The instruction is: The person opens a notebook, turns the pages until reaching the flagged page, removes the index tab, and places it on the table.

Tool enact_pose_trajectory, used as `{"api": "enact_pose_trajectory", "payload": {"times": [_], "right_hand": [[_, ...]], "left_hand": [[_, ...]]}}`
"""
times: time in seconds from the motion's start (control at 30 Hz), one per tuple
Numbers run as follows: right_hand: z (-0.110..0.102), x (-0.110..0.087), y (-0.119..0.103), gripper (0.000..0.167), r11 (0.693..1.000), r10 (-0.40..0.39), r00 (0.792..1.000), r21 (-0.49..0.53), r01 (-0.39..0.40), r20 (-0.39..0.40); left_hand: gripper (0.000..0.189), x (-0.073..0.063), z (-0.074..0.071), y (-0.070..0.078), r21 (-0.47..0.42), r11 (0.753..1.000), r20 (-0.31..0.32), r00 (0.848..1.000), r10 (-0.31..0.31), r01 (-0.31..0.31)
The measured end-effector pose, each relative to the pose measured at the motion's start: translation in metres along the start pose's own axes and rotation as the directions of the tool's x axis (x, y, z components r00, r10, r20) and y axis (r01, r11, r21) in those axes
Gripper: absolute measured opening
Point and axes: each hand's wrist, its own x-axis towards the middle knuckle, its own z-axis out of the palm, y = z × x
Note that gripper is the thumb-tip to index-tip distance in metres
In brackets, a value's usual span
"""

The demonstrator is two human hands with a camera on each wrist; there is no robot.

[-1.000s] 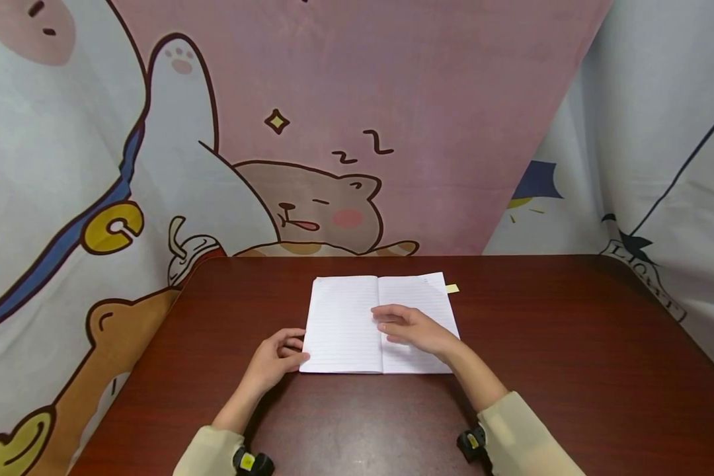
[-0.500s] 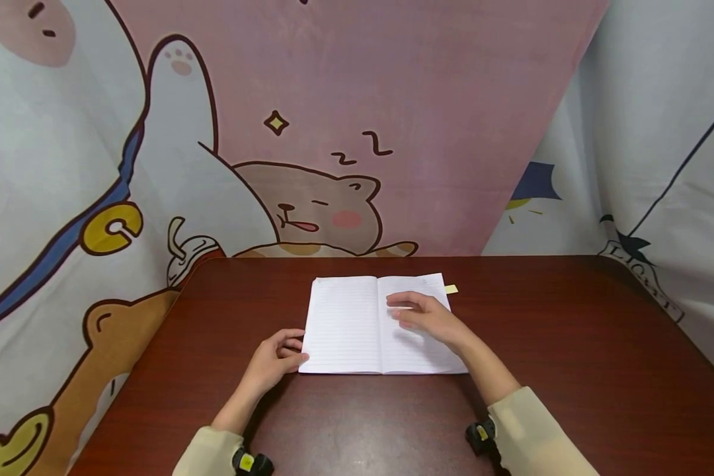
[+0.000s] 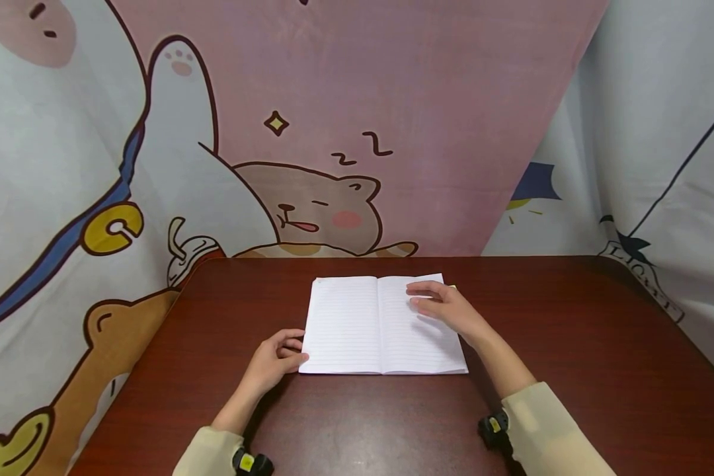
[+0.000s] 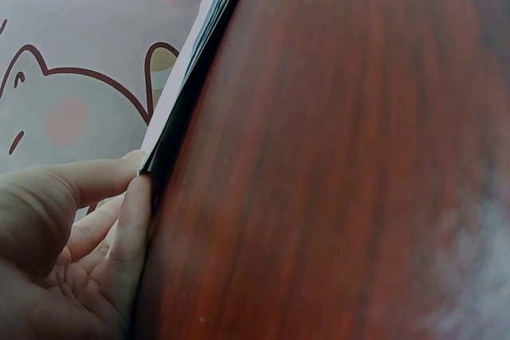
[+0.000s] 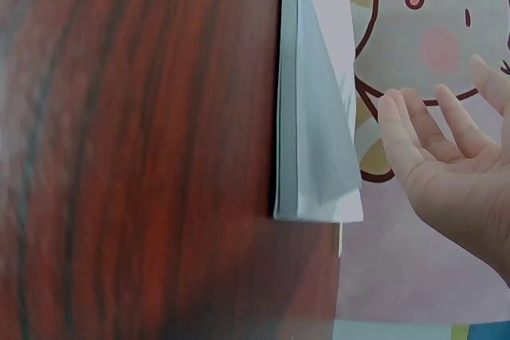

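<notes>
An open notebook [image 3: 344, 324] with white lined pages lies on the brown table, its left and right pages both showing. At its lower left edge my left hand [image 3: 275, 356] pinches the corner; in the left wrist view the thumb [image 4: 103, 177] and a finger meet on that corner. My right hand [image 3: 449, 309] hovers over the upper right page with loosely bent fingers and nothing in them. Seen from the right wrist, this hand [image 5: 454, 153] is apart from the notebook [image 5: 315, 133], where one page lifts slightly at its edge.
The dark red-brown table [image 3: 571, 344] extends on both sides of the notebook. Behind it hangs a pink and white cloth [image 3: 452, 132] printed with cartoon animals. A yellow tab [image 3: 453, 286] is mostly covered by my right hand.
My right hand has moved rightward and slightly away from me, from near the middle fold to the upper right page. My left hand has stayed at the notebook's left corner.
</notes>
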Motion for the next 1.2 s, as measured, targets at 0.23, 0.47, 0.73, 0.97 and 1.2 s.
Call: {"api": "enact_pose_trajectory", "payload": {"times": [0.23,0.47,0.73,0.97,1.2], "right_hand": [[-0.013,0.000,0.005,0.047,1.000,-0.012,0.999,0.003,0.012,-0.039],[-0.024,-0.002,0.008,0.046,1.000,-0.018,0.997,-0.017,0.017,-0.074],[-0.035,-0.002,0.014,0.048,1.000,0.011,0.992,-0.026,-0.015,-0.129],[-0.041,0.000,0.023,0.048,0.997,0.051,0.979,-0.043,-0.061,-0.199],[-0.044,0.001,0.029,0.051,0.995,0.088,0.971,-0.025,-0.096,-0.225]], "left_hand": [[0.043,0.000,0.000,0.000,0.002,1.000,0.000,1.000,-0.009,0.009],[0.043,-0.001,0.000,0.002,0.009,1.000,-0.003,1.000,-0.009,0.009],[0.043,-0.001,0.000,0.001,0.014,1.000,-0.004,1.000,-0.008,0.008],[0.042,0.000,0.000,0.002,0.018,1.000,-0.009,1.000,-0.009,0.009],[0.042,0.000,0.001,0.001,0.017,1.000,-0.021,1.000,-0.009,0.009]]}}
